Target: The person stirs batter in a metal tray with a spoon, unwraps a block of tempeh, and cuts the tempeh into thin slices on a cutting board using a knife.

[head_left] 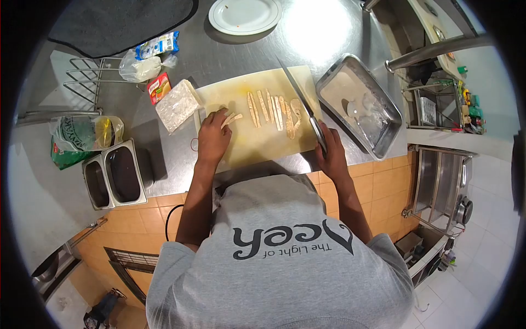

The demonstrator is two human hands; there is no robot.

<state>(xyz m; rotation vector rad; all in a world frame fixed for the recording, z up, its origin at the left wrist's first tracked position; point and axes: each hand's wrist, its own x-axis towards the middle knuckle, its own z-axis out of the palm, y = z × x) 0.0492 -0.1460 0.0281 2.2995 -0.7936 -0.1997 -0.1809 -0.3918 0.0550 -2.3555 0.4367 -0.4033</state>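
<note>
On a pale cutting board (252, 153) lie several narrow tempeh strips (275, 112), side by side. My left hand (213, 138) is at the board's left side, its fingers closed on a few short tempeh strips (233, 119). My right hand (332, 151) grips the handle of a long kitchen knife (301, 94). The blade points away from me and lies across the board's right part, to the right of the strips. A wrapped speckled block of tempeh (178, 106) sits just left of the board.
A metal tray (322, 90) with whitish contents and a clear plastic bag stands to the right. At the back is a white plate (245, 28). A red packet (159, 88), a wire rack (82, 88) and metal containers (134, 164) with dark liquid line the left.
</note>
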